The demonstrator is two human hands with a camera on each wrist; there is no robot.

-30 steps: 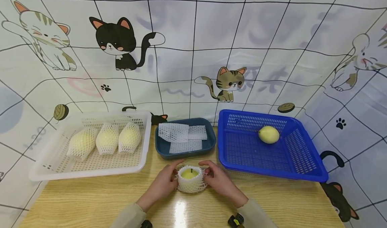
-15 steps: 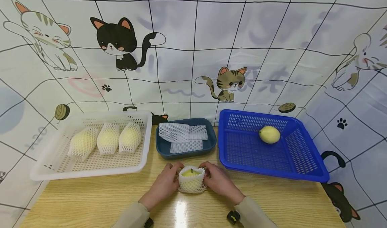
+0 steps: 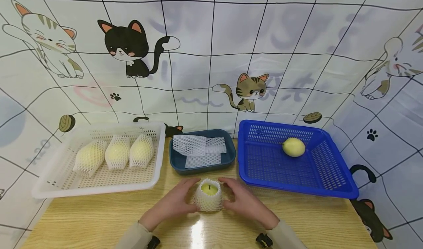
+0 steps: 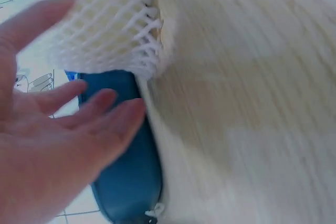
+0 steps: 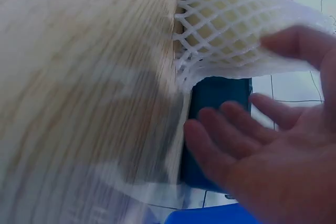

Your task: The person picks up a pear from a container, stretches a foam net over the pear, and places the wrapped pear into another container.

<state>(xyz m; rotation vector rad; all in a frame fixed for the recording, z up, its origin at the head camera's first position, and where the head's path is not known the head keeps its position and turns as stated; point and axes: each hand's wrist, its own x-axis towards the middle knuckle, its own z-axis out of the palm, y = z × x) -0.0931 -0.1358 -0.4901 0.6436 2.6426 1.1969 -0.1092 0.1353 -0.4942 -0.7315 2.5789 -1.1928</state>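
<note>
A yellow-green pear [image 3: 209, 189] with a dark stem stands upright on the wooden table, wrapped in a white foam net sleeve [image 3: 209, 204]. The sleeve's upper rim sits around the pear's top, leaving the stem end in sight. On the pear's left is my left hand [image 3: 176, 201], its fingers extended and spread. My right hand [image 3: 243, 201] mirrors it on the other side. In both wrist views the fingers are loose and stand off the netting [image 4: 100, 30], with each thumb in front of it; whether a thumb touches the net I cannot tell.
Behind the pear is a dark teal tray [image 3: 178, 166] with several flat foam nets [image 3: 190, 145]. A white basket [image 3: 99, 190] at left holds three netted pears [image 3: 118, 152]. The blue basket [image 3: 264, 168] at right contains one bare pear [image 3: 293, 147].
Both hands have let go of the sleeve and moved slightly outward, fingers opening. The sleeve's rim now stands higher and narrower around the pear's top.
</note>
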